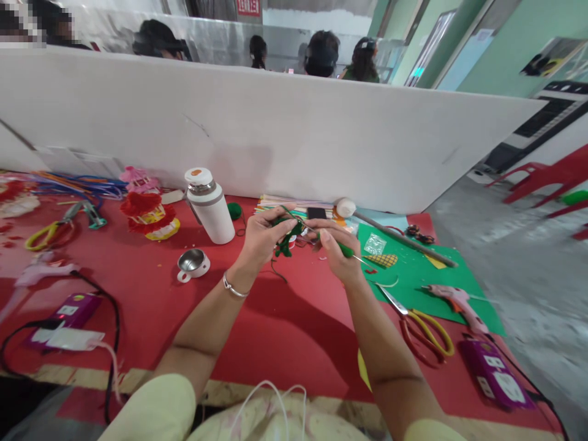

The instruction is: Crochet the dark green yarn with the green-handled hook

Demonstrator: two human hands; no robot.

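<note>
My left hand is closed on a small piece of dark green crochet work, held above the middle of the red table. A strand of green yarn runs over its fingers. In my right hand is a crochet hook with a green handle; its thin metal end sticks out toward the lower right. The hook's working tip meets the crochet work between both hands, though fingers partly hide it. Behind my left hand, a dark green yarn ball rests beside a white thermos.
Left on the red table are a metal-lined cup, red ruffled craft pieces and pliers. Scissors, a pink glue gun and a purple box lie right. A white partition stands behind; people sit beyond.
</note>
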